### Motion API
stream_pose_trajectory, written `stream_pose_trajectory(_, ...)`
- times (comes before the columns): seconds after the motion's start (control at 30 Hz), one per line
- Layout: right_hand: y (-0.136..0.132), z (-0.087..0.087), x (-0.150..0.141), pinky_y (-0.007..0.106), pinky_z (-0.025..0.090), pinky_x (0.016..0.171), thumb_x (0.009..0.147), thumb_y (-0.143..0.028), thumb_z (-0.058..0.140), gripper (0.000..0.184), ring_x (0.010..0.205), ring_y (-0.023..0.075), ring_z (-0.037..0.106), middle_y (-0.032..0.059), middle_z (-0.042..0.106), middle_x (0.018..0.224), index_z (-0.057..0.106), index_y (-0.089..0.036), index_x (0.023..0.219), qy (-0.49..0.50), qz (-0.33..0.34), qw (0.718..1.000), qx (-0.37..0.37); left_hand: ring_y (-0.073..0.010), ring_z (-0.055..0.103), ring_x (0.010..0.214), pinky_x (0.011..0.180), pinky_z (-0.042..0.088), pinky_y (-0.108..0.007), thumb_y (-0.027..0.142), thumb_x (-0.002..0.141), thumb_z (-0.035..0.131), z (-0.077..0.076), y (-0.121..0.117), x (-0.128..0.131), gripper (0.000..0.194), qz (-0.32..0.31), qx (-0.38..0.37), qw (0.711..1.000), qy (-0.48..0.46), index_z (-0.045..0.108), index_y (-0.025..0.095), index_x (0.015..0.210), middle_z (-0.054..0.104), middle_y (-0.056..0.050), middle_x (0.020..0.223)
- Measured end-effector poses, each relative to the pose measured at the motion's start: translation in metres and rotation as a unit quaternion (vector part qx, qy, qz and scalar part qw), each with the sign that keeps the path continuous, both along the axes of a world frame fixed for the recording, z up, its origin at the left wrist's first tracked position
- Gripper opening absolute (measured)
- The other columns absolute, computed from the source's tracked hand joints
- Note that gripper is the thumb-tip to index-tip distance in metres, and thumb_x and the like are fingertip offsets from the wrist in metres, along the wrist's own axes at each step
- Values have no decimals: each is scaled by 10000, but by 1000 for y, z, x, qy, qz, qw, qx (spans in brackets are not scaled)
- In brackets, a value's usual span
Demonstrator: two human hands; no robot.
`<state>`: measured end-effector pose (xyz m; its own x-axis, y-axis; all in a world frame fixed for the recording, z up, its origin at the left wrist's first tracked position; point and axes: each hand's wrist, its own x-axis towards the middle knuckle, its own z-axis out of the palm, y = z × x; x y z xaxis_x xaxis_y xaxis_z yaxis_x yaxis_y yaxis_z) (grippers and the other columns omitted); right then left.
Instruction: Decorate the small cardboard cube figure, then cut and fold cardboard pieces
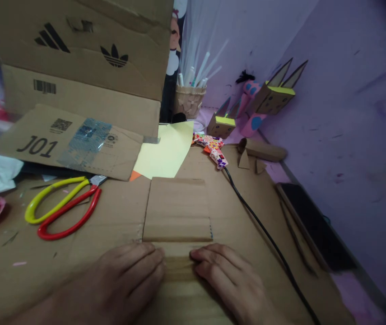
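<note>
Cardboard strip (178, 266), lower centre of frame: left hand (128, 275) and right hand (228, 275) flank its ends; whether they grasp it cannot be told. Beyond lie panel (177, 205), centre; scissors (91, 193), left; glue gun (214, 145), upper centre.

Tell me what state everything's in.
Left hand: fingers bent
Right hand: fingers bent
Square brown cardboard piece: flat, creased
Red-and-yellow-handled scissors: lying, openness unclear
Floral pink glue gun: lying down
Round brown cup: upright, holding sticks
Brown cardboard with black logos: folded
</note>
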<state>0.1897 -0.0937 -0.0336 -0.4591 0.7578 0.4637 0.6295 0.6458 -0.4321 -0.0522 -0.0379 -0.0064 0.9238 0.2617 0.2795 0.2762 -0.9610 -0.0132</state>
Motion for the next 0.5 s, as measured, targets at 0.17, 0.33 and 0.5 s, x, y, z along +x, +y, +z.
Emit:
stream_pose_trajectory(0.17, 3, -2, -2, 192, 520, 705, 908, -106, 351, 218, 764, 111, 646, 16, 694, 823, 546, -191, 863, 58, -42, 994, -79, -129, 588, 798, 810, 437, -181, 180, 871, 354, 9, 4, 8, 281, 48, -116, 992, -31, 576, 196, 1042, 696, -4, 909)
stream_pose_trajectory(0.33, 18, -13, -5, 187, 453, 477, 789, -34, 307, 333, 520, 102, 629, -59, 672, 614, 555, -247, 720, 31, -181, 980, -77, -134, 617, 699, 621, 463, -184, 106, 792, 346, -8, 19, 14, 314, 128, -231, 964, -36, 609, 225, 915, 679, 9, 779)
stream_pose_trajectory(0.5, 34, -3, 1, 160, 445, 476, 735, -75, 415, 234, 534, 96, 625, -55, 676, 652, 585, -235, 753, 9, -131, 971, -202, -119, 632, 686, 588, 449, -169, 10, 737, 327, -22, 31, 18, 386, 188, -236, 953, -15, 625, 249, 801, 679, 58, 762)
